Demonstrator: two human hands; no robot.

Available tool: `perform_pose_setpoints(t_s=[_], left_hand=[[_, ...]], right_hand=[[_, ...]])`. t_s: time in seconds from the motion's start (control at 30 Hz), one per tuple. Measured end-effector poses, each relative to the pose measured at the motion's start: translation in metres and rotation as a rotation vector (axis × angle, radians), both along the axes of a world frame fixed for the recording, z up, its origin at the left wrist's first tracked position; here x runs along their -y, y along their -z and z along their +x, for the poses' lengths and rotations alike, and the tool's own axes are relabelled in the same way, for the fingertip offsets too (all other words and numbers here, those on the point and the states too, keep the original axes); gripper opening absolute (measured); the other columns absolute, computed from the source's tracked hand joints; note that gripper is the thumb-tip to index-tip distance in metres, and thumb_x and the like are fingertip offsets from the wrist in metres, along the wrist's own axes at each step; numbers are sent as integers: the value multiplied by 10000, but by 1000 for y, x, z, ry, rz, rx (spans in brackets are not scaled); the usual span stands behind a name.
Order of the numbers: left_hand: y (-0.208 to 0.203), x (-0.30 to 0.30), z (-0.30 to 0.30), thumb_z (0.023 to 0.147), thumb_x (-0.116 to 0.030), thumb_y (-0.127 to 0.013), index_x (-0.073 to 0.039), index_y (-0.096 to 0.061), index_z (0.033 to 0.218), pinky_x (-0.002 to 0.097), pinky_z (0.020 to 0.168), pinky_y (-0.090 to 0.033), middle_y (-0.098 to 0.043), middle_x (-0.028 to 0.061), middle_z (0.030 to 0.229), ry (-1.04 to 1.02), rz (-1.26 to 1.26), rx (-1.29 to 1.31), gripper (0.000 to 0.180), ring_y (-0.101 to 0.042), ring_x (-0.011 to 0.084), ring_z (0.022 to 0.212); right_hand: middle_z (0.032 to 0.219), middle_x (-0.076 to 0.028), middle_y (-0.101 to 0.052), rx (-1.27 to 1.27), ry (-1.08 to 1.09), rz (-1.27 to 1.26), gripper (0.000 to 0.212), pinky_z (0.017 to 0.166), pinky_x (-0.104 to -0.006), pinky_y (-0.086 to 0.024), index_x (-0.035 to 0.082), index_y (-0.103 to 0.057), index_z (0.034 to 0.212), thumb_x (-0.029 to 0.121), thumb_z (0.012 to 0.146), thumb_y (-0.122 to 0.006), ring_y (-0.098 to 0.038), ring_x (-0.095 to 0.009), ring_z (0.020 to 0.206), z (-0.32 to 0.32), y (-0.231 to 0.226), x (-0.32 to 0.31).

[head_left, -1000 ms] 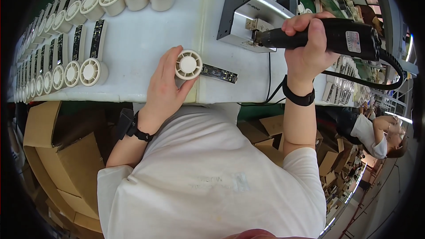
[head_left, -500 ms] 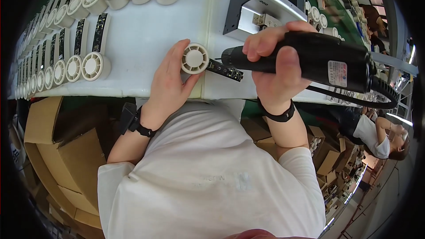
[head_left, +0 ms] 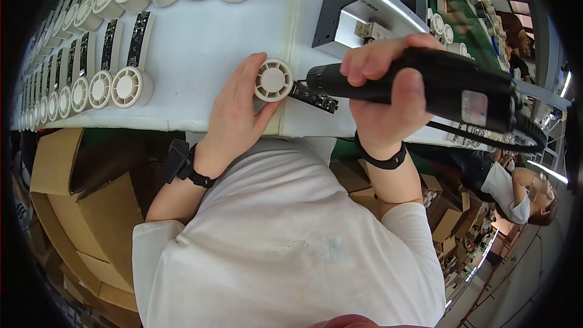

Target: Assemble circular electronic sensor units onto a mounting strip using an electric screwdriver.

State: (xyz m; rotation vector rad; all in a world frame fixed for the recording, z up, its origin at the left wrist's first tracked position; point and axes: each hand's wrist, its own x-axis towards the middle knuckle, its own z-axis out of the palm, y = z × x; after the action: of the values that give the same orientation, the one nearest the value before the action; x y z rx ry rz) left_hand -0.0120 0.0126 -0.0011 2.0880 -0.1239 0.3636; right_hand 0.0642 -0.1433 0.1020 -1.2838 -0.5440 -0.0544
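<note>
My left hand point(head_left: 232, 109) grips a white round housing point(head_left: 273, 79) with a slotted, wheel-like face, held at the middle of the bench near its front edge. Out of the housing's right side runs a narrow dark circuit board point(head_left: 315, 98), angled to the right. Fingers of my right hand point(head_left: 388, 106) wrap round a black electric screwdriver point(head_left: 467, 88), which lies almost level. Its thin bit points left and meets the unit where the board joins the housing; whether it sits in a screw cannot be made out.
Two rows of similar white units point(head_left: 129, 88) with boards stand on the left of the white bench point(head_left: 188, 42). A grey-black machine point(head_left: 364, 15) stands behind the screwdriver. Cardboard boxes point(head_left: 91, 218) sit below the bench at left. Another person point(head_left: 510, 191) is at far right.
The view has shifted slightly. Both hands keep their hold, and the screwdriver's bit stays at the joint of housing and board.
</note>
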Motion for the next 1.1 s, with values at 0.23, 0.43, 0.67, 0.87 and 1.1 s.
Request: perform_pose_setpoints(t_s=[0.23,0.43,0.67,0.87,1.1], left_hand=[[-20,2,3,703,-110,-743,-15,-458,1239,478,993,-365,-497,187,1235,-77,9,119,615,-496,340,1149],[-39,8,11,704,-104,-734,-49,-625,945,536,1045,-279,-575,94,1123,124,141,210,270,-489,284,1182],[-34,13,10,699,-42,-709,-54,-644,841,561,1065,-236,-629,41,965,242,137,304,157,-559,259,1094],[-44,10,10,650,-51,-725,-58,-630,789,568,1054,-295,-610,23,859,280,327,315,168,-591,202,995],[-44,8,10,620,-61,-731,-57,-623,764,570,1045,-315,-605,16,844,289,382,313,180,-593,186,957]], right_hand=[[738,-36,-479,6,-27,88,415,582,-343,-404,114,-442,1159,385,861,-540,-444,-163,587,-8,-17,8],[722,-45,-494,9,-60,160,493,586,-358,-439,113,-395,1184,393,841,-614,-476,-175,583,-19,-29,21],[736,-25,-474,108,-53,111,455,554,-317,-407,117,-429,1182,408,860,-564,-437,-147,567,-29,-27,24],[733,-32,-485,53,-34,85,459,550,-331,-427,118,-402,1168,384,854,-605,-465,-156,568,-37,-23,23],[733,-35,-492,82,-68,36,472,554,-333,-435,122,-397,1172,391,853,-617,-477,-160,571,-40,-22,24]])
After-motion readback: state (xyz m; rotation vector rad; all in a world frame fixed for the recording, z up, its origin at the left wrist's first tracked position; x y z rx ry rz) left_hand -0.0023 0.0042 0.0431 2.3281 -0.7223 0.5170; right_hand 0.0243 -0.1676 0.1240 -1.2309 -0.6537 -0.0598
